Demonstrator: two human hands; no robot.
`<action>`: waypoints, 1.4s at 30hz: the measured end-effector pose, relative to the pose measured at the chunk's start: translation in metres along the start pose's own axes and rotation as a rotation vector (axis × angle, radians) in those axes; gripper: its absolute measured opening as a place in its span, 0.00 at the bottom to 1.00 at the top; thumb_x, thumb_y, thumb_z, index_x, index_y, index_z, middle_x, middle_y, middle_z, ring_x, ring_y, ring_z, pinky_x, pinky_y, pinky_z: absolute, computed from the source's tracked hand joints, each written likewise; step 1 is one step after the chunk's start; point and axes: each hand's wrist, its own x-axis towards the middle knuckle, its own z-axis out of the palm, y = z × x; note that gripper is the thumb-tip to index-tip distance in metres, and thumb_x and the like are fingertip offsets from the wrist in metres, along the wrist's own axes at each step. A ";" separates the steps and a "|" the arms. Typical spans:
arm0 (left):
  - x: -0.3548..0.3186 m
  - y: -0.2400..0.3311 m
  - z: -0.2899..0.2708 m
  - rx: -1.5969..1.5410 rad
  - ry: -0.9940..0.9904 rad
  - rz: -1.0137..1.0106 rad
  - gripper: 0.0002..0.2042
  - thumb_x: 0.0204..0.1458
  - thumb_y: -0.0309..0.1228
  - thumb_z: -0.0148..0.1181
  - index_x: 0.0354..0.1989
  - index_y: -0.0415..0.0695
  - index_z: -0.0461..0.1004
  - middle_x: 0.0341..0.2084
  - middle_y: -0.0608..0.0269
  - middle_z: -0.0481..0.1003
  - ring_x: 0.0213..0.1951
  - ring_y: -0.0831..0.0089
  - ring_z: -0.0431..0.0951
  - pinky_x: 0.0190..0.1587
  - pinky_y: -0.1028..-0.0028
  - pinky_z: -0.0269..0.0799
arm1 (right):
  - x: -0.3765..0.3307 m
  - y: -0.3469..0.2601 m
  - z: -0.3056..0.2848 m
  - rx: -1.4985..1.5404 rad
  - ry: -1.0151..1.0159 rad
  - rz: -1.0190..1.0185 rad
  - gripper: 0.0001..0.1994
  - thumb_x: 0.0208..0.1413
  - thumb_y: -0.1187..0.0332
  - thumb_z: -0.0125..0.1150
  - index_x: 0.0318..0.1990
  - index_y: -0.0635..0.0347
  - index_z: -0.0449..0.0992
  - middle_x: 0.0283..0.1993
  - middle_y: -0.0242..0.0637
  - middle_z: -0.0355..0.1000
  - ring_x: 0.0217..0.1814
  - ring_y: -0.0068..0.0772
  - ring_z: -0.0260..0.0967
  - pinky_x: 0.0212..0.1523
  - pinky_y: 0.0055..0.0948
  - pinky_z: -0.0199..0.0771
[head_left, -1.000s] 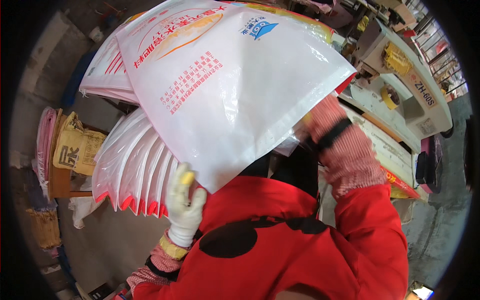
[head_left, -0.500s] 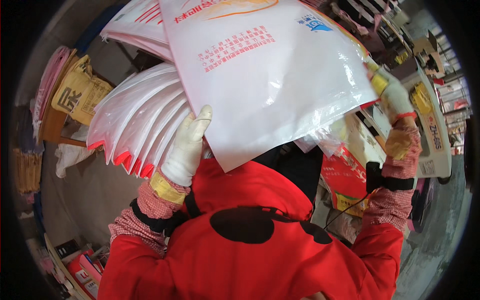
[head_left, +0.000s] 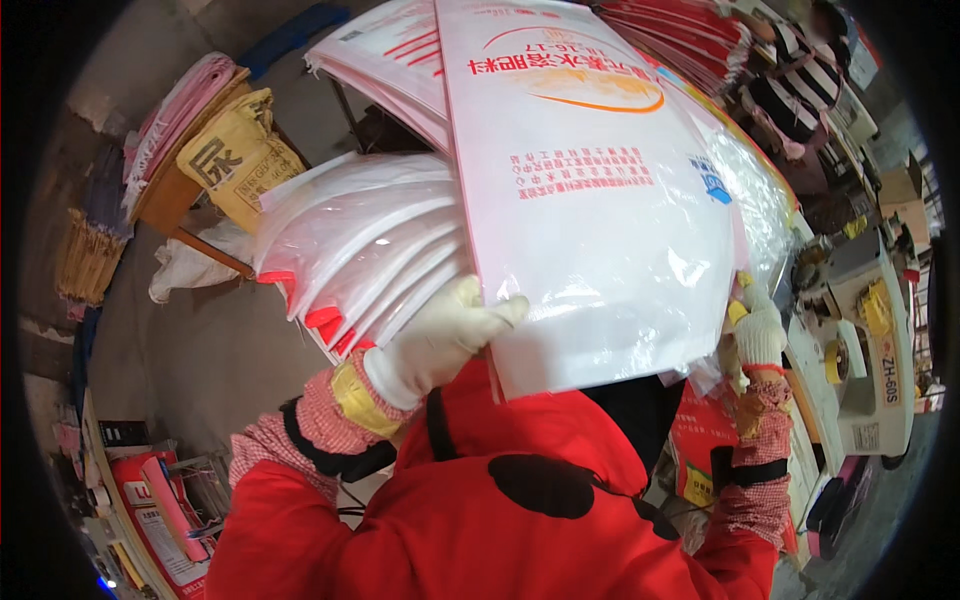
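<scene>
A large white woven bag [head_left: 620,250] with red and orange print spreads out in front of me. My left hand [head_left: 450,330], in a white glove, is closed on its near left edge with the thumb lying on top. At the bag's near right edge is my right hand [head_left: 757,330], gloved with yellow tape on the fingers and closed on that edge. Clear plastic film [head_left: 765,220] shows beside and under the bag on the right. Left of the bag, a fanned stack of white bags with clear liners and red ends [head_left: 370,250] hangs beside my left hand.
A white sewing machine [head_left: 865,350] stands at the right. A person in striped clothing [head_left: 805,85] is at the far right, by red bags [head_left: 690,35]. A yellow sack [head_left: 235,160] and folded pink bags [head_left: 185,110] rest on a wooden stand at the left.
My right hand has come down and nearer along the bag's right side. The bag's near edge is lower, and my left hand now grips nearer its corner. The view has shifted.
</scene>
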 end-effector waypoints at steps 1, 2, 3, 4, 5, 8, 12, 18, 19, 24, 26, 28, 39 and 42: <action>-0.006 0.017 0.000 0.043 -0.014 -0.087 0.17 0.56 0.33 0.53 0.51 0.37 0.67 0.35 0.63 0.74 0.34 0.79 0.73 0.37 0.77 0.71 | 0.000 -0.008 -0.002 0.039 -0.056 0.089 0.22 0.55 0.66 0.55 0.59 0.42 0.67 0.53 0.37 0.72 0.50 0.37 0.71 0.48 0.29 0.69; -0.013 0.035 0.000 0.084 -0.034 -0.174 0.17 0.56 0.33 0.53 0.51 0.37 0.67 0.34 0.63 0.74 0.34 0.80 0.73 0.36 0.78 0.70 | 0.004 -0.020 -0.003 0.006 -0.042 0.041 0.22 0.55 0.67 0.54 0.59 0.44 0.67 0.53 0.39 0.71 0.50 0.38 0.71 0.49 0.30 0.69; -0.017 0.055 -0.004 0.194 0.021 -0.186 0.16 0.55 0.32 0.53 0.50 0.37 0.68 0.33 0.64 0.74 0.33 0.81 0.73 0.35 0.78 0.70 | 0.010 -0.035 -0.003 0.010 -0.032 -0.006 0.22 0.54 0.67 0.54 0.59 0.46 0.67 0.53 0.41 0.71 0.50 0.40 0.70 0.49 0.31 0.68; -0.017 0.076 -0.012 0.303 0.071 -0.201 0.15 0.55 0.32 0.54 0.49 0.38 0.68 0.32 0.65 0.74 0.32 0.81 0.73 0.34 0.79 0.70 | 0.018 -0.053 -0.002 0.010 -0.009 -0.086 0.23 0.54 0.68 0.53 0.59 0.48 0.67 0.53 0.43 0.71 0.51 0.41 0.70 0.50 0.32 0.68; -0.016 0.096 -0.022 0.374 0.085 -0.149 0.15 0.55 0.31 0.54 0.48 0.38 0.69 0.31 0.66 0.74 0.31 0.82 0.73 0.34 0.79 0.70 | 0.030 -0.075 0.000 0.125 -0.001 -0.146 0.22 0.53 0.69 0.52 0.58 0.51 0.68 0.51 0.47 0.71 0.51 0.45 0.69 0.50 0.34 0.68; -0.003 0.140 -0.067 0.510 0.275 0.237 0.16 0.51 0.37 0.58 0.39 0.35 0.71 0.23 0.66 0.74 0.15 0.82 0.69 0.13 0.80 0.61 | 0.077 -0.162 0.007 0.146 0.052 -0.411 0.20 0.50 0.69 0.48 0.53 0.58 0.70 0.49 0.53 0.70 0.52 0.52 0.67 0.52 0.40 0.67; -0.001 0.159 -0.159 0.458 0.560 0.544 0.17 0.49 0.37 0.59 0.41 0.36 0.72 0.27 0.66 0.74 0.25 0.80 0.74 0.22 0.79 0.68 | 0.123 -0.307 0.028 -0.016 -0.213 -0.390 0.17 0.50 0.65 0.48 0.47 0.55 0.74 0.44 0.51 0.73 0.48 0.52 0.70 0.48 0.44 0.69; -0.066 0.078 -0.237 0.133 0.769 0.142 0.16 0.50 0.35 0.55 0.45 0.39 0.70 0.38 0.63 0.74 0.37 0.73 0.76 0.38 0.72 0.74 | 0.102 -0.429 0.075 -0.156 -0.104 -0.541 0.12 0.50 0.69 0.50 0.42 0.59 0.74 0.43 0.46 0.73 0.44 0.46 0.74 0.37 0.42 0.75; -0.077 0.054 -0.237 0.081 0.783 0.097 0.15 0.50 0.35 0.55 0.44 0.40 0.71 0.38 0.62 0.74 0.36 0.71 0.77 0.37 0.71 0.75 | 0.096 -0.433 0.083 -0.129 -0.013 -0.612 0.11 0.50 0.70 0.50 0.41 0.59 0.73 0.42 0.46 0.73 0.43 0.46 0.74 0.36 0.41 0.75; -0.107 -0.057 -0.221 -0.129 0.862 -0.271 0.15 0.53 0.38 0.56 0.42 0.40 0.72 0.32 0.64 0.76 0.31 0.72 0.78 0.32 0.73 0.76 | 0.044 -0.413 0.148 -0.092 -0.016 -0.801 0.08 0.49 0.73 0.51 0.37 0.58 0.72 0.32 0.42 0.71 0.34 0.41 0.74 0.29 0.37 0.74; -0.113 -0.093 -0.205 -0.189 0.867 -0.417 0.16 0.57 0.42 0.54 0.42 0.41 0.72 0.31 0.66 0.76 0.30 0.73 0.78 0.31 0.74 0.76 | 0.028 -0.388 0.182 -0.197 -0.098 -0.728 0.09 0.50 0.73 0.50 0.39 0.58 0.72 0.33 0.42 0.71 0.35 0.41 0.74 0.32 0.38 0.75; -0.113 -0.119 -0.189 -0.301 0.829 -0.487 0.17 0.59 0.44 0.50 0.43 0.42 0.72 0.30 0.67 0.75 0.30 0.74 0.77 0.32 0.75 0.75 | 0.025 -0.353 0.215 -0.274 -0.257 -0.585 0.11 0.50 0.72 0.49 0.42 0.59 0.70 0.37 0.43 0.70 0.38 0.42 0.72 0.36 0.39 0.73; -0.070 -0.153 -0.177 0.086 0.616 -0.361 0.23 0.62 0.45 0.41 0.49 0.37 0.68 0.39 0.59 0.74 0.40 0.71 0.74 0.41 0.72 0.72 | -0.015 -0.243 0.204 -0.191 0.159 -0.417 0.23 0.54 0.66 0.46 0.58 0.61 0.62 0.56 0.48 0.65 0.57 0.50 0.64 0.59 0.44 0.62; -0.072 -0.143 -0.195 0.273 0.532 -0.281 0.25 0.62 0.47 0.41 0.43 0.33 0.72 0.33 0.57 0.76 0.34 0.70 0.76 0.37 0.73 0.73 | -0.062 -0.221 0.109 -0.069 -0.447 -0.571 0.26 0.51 0.61 0.53 0.58 0.59 0.63 0.55 0.54 0.66 0.55 0.51 0.66 0.55 0.44 0.66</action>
